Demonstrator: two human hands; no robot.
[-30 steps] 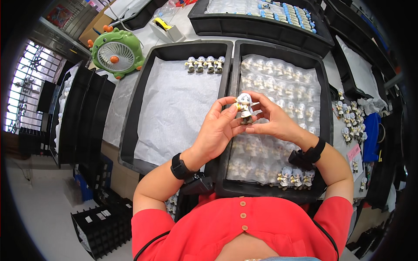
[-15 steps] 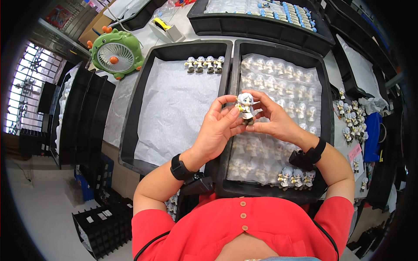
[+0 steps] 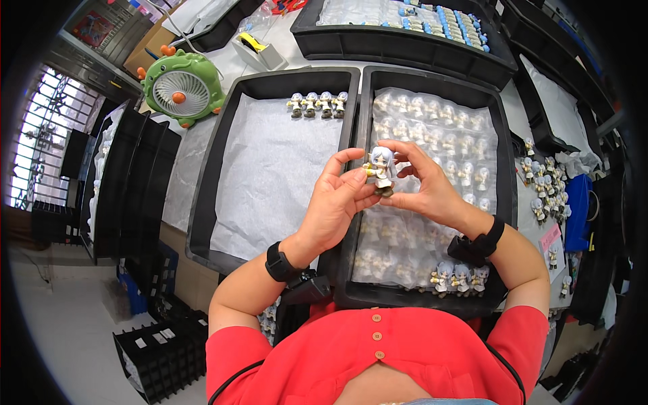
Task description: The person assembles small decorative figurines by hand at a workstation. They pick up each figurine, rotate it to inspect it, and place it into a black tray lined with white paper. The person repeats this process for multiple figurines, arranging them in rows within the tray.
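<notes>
A small white-haired figurine [image 3: 383, 169] with dark feet is held upright between both hands, above the rims where two black trays meet. My left hand [image 3: 337, 199] pinches its left side with thumb and fingers. My right hand [image 3: 425, 182] grips it from the right, thumb low by the feet and fingers near the head. The left tray [image 3: 202, 202] is lined with white paper and has a short row of similar figurines [image 3: 317, 105] at its far right corner. The right tray [image 3: 506, 169] holds many figurines under translucent sheeting, with three uncovered figurines [image 3: 460, 277] at its near right.
A green fan [image 3: 179, 91] and a tape dispenser [image 3: 260, 52] stand beyond the left tray. Another black tray [image 3: 405, 46] with blue and white pieces lies at the back. Loose figurines [image 3: 548, 185] cluster on the right beside a blue object [image 3: 578, 202]. Stacked black trays [image 3: 128, 182] rise at left.
The figurine has turned slightly between my fingers, its head now angled more to the left. Both hands stay in nearly the same place.
</notes>
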